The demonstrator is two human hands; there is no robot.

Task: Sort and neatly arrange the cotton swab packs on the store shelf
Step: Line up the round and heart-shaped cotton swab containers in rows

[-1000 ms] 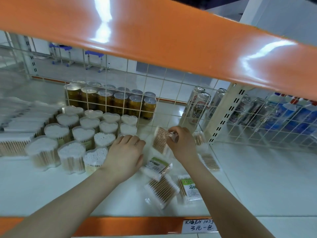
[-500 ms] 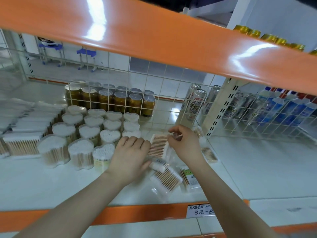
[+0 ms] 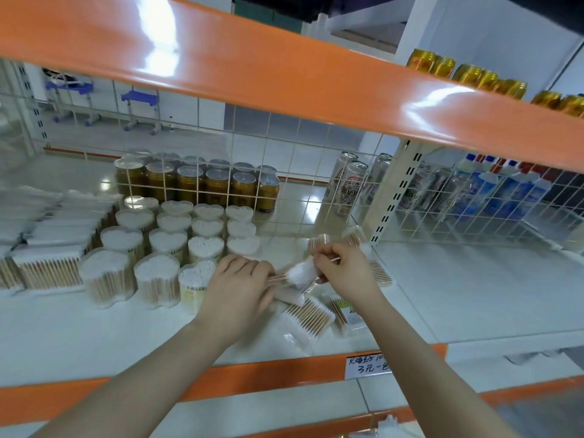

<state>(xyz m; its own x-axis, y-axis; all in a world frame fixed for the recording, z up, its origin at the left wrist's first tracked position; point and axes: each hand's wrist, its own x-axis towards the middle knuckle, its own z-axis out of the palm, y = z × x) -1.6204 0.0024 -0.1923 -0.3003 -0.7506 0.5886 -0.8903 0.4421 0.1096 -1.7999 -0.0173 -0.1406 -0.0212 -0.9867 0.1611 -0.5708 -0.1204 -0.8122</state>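
Orange shelf lip (image 3: 252, 374) nearest, with a handwritten price tag (image 3: 368, 365) clipped on it. Just behind, on the white shelf (image 3: 94, 336), loose flat swab bags: one bag (image 3: 308, 317) lying askew near the edge, a labelled bag (image 3: 347, 312) just right of it, another bag (image 3: 380, 273) further back by the right wrist.

Left hand (image 3: 235, 292): fingers curled down over the pile; it seems to press or hold the near end of a pack, but the contact is hidden under the palm, so grip is uncertain. Right hand (image 3: 343, 270): pinching the held pack (image 3: 301, 275), cotton end up, lifted off the shelf between both hands. Blurred, so exact orientation is unclear.

Risks, as I judge them:
- Slick film plus a fingertip pinch means the pack can slip and drop onto the loose ones.
- Askew bag sits near the lip; a forearm sweep could push it off.
- Left wrist is just beside the front heart tub (image 3: 196, 284); a nudge could tip it into its row.

Around: heart tubs (image 3: 177, 241) in rows to the left, box packs (image 3: 47, 267) further left. Behind, wire grid (image 3: 284, 191) closes the back, with gold cans (image 3: 196, 184) and beer cans (image 3: 350, 184) behind it. Upright post (image 3: 392, 197) limits room to the right. Upper orange beam (image 3: 284, 74) hangs over the reach.
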